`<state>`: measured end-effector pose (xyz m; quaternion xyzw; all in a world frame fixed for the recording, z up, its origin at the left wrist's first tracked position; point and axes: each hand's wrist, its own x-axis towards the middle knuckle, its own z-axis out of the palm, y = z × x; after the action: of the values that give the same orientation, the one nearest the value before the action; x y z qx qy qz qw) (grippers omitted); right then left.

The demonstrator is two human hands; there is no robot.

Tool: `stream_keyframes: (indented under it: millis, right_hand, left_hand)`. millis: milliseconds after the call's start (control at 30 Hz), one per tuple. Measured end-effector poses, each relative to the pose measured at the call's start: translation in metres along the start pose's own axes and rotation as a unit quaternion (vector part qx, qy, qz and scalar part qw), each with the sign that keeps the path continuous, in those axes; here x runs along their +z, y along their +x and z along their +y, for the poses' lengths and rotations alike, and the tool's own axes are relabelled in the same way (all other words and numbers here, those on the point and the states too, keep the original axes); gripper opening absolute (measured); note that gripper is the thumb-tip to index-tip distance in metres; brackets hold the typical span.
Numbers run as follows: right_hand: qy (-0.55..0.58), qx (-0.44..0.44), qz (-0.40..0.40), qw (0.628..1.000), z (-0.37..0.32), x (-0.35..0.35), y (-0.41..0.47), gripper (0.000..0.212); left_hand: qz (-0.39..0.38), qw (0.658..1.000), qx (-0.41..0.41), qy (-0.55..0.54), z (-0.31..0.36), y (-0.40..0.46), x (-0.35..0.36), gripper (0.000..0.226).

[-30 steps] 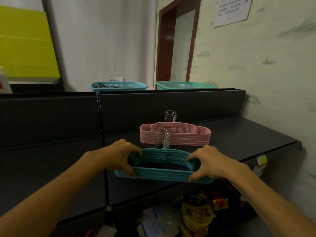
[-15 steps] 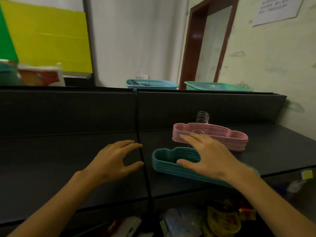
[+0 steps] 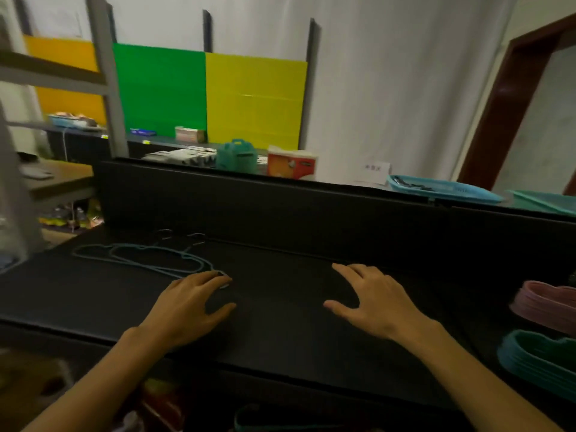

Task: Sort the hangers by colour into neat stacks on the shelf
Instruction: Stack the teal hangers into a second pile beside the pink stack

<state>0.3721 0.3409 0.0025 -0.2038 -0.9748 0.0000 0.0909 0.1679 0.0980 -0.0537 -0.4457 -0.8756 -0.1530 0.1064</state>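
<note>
Two loose teal hangers (image 3: 146, 258) lie flat and overlapping on the black shelf (image 3: 280, 338), left of centre. My left hand (image 3: 190, 307) hovers just right of them, fingers spread, fingertips at their right end. My right hand (image 3: 371, 300) is open over bare shelf, holding nothing. At the far right edge a pink hanger stack (image 3: 545, 302) sits behind a teal hanger stack (image 3: 539, 358), both partly cut off by the frame.
The shelf's black back panel (image 3: 311, 210) rises behind. On top of it rest a blue basket (image 3: 442, 188) and a green basket (image 3: 545, 201). Beyond stand a teal bag (image 3: 237, 155), a red-and-white pack (image 3: 293, 165) and coloured wall panels. Packaged goods lie below the shelf.
Both hands let go of the teal stack, which stays in front of the pink stack. The view swung left, and both hands moved left, the left one reaching the loose teal hangers.
</note>
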Motion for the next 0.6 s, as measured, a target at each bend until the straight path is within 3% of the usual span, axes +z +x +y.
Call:
stream_keyframes:
  millis: [300,600]
  right_hand:
    - [0.067,-0.014,-0.032,0.997,-0.144,0.059,0.075,0.074]
    - [0.138,-0.012,0.003,0.99,-0.22,0.106,0.131,0.076]
  left_hand:
    - [-0.007,0.997,-0.077,-0.03,-0.165,-0.024,-0.013,0.06]
    - [0.045,0.993,-0.087,-0.068,-0.246,0.012,-0.011,0.059]
